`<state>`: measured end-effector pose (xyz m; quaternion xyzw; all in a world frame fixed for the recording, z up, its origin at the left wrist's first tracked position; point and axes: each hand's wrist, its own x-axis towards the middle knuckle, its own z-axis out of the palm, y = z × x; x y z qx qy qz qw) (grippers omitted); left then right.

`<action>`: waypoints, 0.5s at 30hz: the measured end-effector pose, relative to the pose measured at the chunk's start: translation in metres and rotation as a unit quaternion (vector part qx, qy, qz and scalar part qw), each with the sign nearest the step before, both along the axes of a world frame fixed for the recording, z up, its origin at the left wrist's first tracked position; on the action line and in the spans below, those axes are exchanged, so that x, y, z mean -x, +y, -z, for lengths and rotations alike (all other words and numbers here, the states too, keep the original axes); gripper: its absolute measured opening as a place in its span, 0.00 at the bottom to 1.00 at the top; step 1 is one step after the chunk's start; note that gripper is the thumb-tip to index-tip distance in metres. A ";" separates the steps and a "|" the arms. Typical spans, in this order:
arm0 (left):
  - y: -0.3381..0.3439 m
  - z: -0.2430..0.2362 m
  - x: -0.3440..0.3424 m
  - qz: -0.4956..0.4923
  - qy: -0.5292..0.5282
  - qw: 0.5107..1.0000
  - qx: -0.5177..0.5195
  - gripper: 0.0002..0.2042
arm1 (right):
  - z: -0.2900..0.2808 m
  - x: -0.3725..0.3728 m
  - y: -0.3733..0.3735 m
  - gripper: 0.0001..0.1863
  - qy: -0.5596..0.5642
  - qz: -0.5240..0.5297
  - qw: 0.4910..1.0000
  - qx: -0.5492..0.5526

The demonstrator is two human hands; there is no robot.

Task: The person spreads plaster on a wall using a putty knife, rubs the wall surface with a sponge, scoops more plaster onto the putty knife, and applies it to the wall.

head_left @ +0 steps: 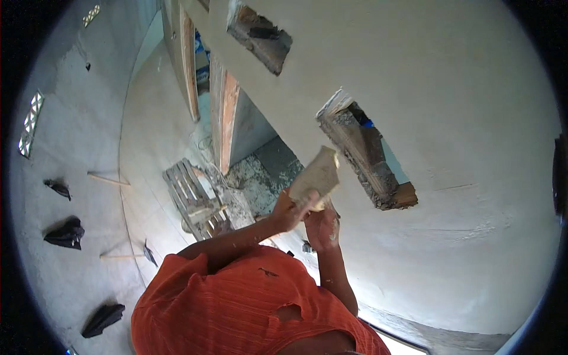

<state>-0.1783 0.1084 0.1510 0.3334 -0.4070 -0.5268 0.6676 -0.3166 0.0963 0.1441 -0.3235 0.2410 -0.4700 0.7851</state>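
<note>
Torn orange-red shirt [225, 302] fills the foreground as a worker, seen from above, holds a tan slab [318, 174] before a pale plastered wall [467, 142]. The slab lies just past the fingers of the left hand [287, 214], up and to the right of it, its long axis slanting from the hands toward the upper right. That line runs roughly crosswise to the lower rough-edged opening [361, 142] in the wall, which slopes down to the right and sits just beyond the slab's far end. A smaller opening [260, 38] is cut higher up.

The left hand is clamped on the slab's near end, a digit laid across its face. The right hand [323, 229], nearer the wall, is close under the same end; whether its fingers grip the slab or merely steady it cannot be told. Pale smears mark the right wrist.

Slatted wooden furniture [192, 198] stands on the left. Blue items [202, 62] show through a gap beside a door [180, 59]; no brand, label or writing is legible anywhere.
</note>
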 end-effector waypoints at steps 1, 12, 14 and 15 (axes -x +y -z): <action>-0.001 0.012 -0.004 0.011 0.086 0.993 -0.075 0.27 | 0.008 0.000 -0.001 0.24 0.027 -0.002 0.999 0.022; -0.166 0.132 -0.161 -0.483 -0.318 0.815 -0.022 0.30 | 0.085 0.056 0.065 0.24 0.405 -0.074 0.899 -0.150; -0.207 0.133 -0.189 -0.501 -0.357 0.787 -0.049 0.29 | 0.094 0.066 0.068 0.24 0.415 -0.065 0.893 -0.161; -0.222 0.129 -0.198 -0.500 -0.354 0.788 -0.057 0.29 | 0.096 0.069 0.069 0.23 0.420 -0.050 0.889 -0.174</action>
